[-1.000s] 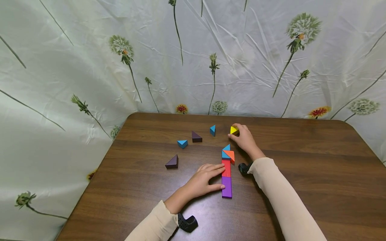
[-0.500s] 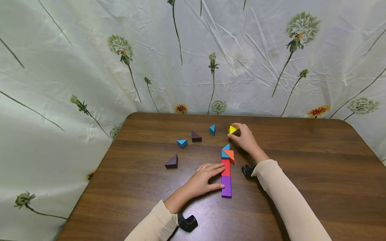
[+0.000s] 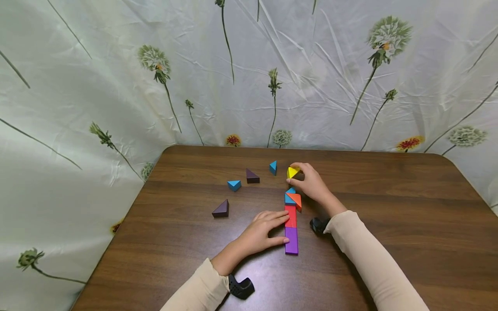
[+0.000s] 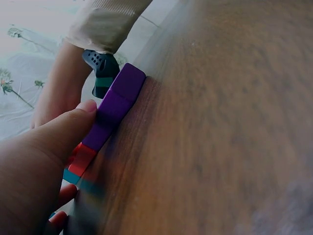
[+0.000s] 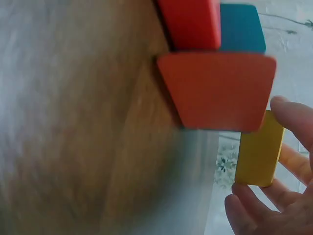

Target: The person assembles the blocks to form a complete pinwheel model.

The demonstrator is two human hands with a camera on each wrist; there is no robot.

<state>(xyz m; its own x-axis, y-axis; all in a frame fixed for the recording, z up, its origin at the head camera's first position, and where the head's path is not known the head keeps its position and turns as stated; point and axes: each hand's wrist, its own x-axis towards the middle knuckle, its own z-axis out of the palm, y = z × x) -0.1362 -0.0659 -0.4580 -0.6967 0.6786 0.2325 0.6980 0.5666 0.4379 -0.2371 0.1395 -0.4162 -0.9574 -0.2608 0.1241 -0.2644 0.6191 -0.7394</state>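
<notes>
My right hand (image 3: 313, 183) pinches a yellow triangular block (image 3: 292, 172) between thumb and fingers, just beyond the far end of a row of blocks. In the right wrist view the yellow block's side face (image 5: 259, 152) shows between the fingers. The row runs from a purple block (image 3: 291, 242) through a red block (image 3: 291, 216) to blue triangular blocks (image 3: 289, 198), with an orange triangular block (image 3: 296, 199) at the right. My left hand (image 3: 258, 233) lies along the row's left side, its thumb touching the purple block and its fingertips on the red one.
Left of the row lie loose triangular blocks: a blue one (image 3: 273, 167) near the back, a dark purple one (image 3: 253, 176), another blue one (image 3: 234, 185) and another dark one (image 3: 221, 209). A flower-printed cloth (image 3: 241, 77) hangs behind the brown table (image 3: 389, 207).
My right hand has brought the yellow block left and slightly nearer, toward the far end of the row. The left hand has stayed in place on the row.
</notes>
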